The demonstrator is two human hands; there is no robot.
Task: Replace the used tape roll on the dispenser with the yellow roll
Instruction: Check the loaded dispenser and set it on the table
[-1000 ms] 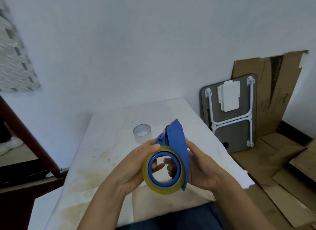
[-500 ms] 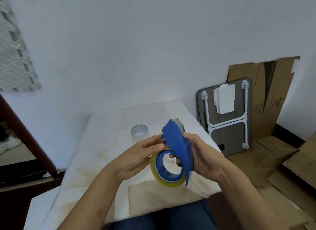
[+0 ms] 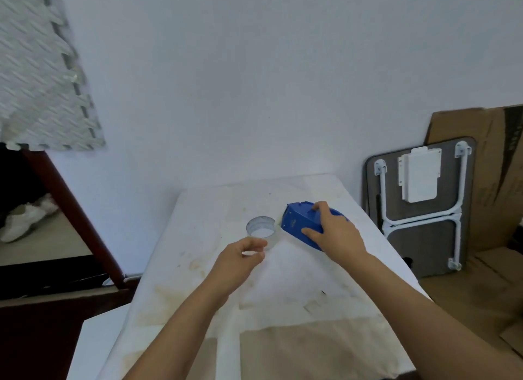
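Right hand lies over the blue tape dispenser, thumb on its near side and fingers curled over the top — a closed hold, with the dispenser down on the white table or very nearly so; contact underneath is hidden. Only a sliver of yellow shows at the dispenser's far edge, so I judge the yellow roll is inside the housing but cannot confirm its seating. Left hand hovers empty, fingers loosely curled, just short of the used tape roll, which lies flat just left of the dispenser.

Step in hand, as I read it — setting the loaded dispenser down. To do it well: lower it flat, toothed edge away from the fingers, release only once it rests steady.
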